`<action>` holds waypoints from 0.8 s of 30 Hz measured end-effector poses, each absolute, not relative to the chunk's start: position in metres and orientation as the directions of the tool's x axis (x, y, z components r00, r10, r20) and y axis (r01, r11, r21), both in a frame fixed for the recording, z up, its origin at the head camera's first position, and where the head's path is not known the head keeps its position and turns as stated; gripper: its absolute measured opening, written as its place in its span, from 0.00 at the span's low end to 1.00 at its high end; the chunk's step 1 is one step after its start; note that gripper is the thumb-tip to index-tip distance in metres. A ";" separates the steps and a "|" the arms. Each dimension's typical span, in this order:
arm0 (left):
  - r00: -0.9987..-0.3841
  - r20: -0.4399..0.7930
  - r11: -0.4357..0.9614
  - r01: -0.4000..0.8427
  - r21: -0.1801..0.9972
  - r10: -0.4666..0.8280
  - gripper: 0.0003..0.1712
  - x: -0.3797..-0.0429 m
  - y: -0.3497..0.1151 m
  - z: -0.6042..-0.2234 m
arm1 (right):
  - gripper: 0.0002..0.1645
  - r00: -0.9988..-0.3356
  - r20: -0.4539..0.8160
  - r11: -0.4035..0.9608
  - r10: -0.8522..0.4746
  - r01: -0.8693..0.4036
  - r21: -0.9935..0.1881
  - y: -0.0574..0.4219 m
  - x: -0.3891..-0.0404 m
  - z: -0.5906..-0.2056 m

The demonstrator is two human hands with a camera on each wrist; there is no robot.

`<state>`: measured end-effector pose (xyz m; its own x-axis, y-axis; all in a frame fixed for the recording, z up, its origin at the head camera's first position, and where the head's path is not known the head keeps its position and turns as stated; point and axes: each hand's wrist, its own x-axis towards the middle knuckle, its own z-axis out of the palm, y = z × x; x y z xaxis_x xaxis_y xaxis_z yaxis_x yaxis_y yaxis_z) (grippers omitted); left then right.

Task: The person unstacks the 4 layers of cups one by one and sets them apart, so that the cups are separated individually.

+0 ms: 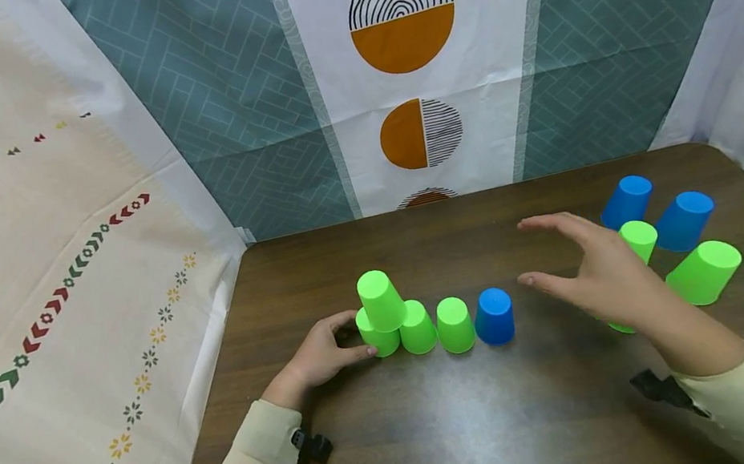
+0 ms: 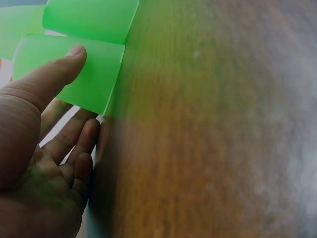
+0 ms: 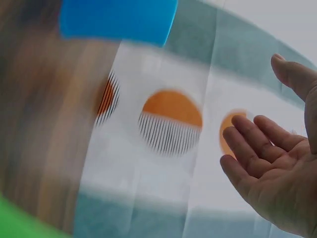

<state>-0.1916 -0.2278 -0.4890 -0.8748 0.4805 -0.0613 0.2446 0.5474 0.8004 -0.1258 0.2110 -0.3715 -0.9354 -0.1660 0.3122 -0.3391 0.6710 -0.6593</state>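
Note:
Several upside-down cups stand in a row on the table. My left hand (image 1: 321, 353) is around the left side of the leftmost green cup (image 1: 376, 338), its thumb (image 2: 67, 67) against the wall and fingers behind. Beside it stands a second green cup (image 1: 418, 330), and a third green cup (image 1: 381, 301) sits on top of these two, slightly tilted. Farther right are another green cup (image 1: 456, 326) and a blue cup (image 1: 494, 316). My right hand (image 1: 605, 272) hovers right of the blue cup with thumb and fingers spread, holding nothing.
On the table's right side stand two blue cups (image 1: 684, 221) and several green cups (image 1: 705, 272), some partly hidden by my right hand. The brown table (image 1: 436, 449) ends at a patterned curtain (image 1: 228, 109) at the back. A pale embroidered cloth (image 1: 67, 337) hangs on the left.

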 end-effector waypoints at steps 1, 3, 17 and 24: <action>-0.876 -0.063 0.550 0.244 0.799 0.479 0.35 -0.191 -0.228 -0.489 | 0.42 -0.930 0.315 0.663 -0.191 -0.359 -0.657 0.202 -0.129 -0.370; -0.877 -0.066 0.556 0.243 0.795 0.476 0.35 -0.191 -0.227 -0.488 | 0.40 -0.923 0.310 0.643 -0.229 -0.383 -0.663 0.185 -0.134 -0.368; -0.875 -0.060 0.535 0.238 0.810 0.480 0.33 -0.191 -0.226 -0.488 | 0.43 -0.839 0.277 0.513 -0.468 -0.513 -0.688 0.086 -0.159 -0.367; -0.877 -0.060 0.521 0.227 0.823 0.476 0.35 -0.191 -0.227 -0.489 | 0.49 -0.815 0.286 0.499 -0.504 -0.544 -0.674 0.059 -0.162 -0.368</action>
<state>-0.1912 -0.2270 -0.4892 -0.8773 0.4761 -0.0599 0.2267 0.5214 0.8227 -0.1625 0.0592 -0.3682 -0.8153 -0.5038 0.2856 -0.5445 0.4989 -0.6743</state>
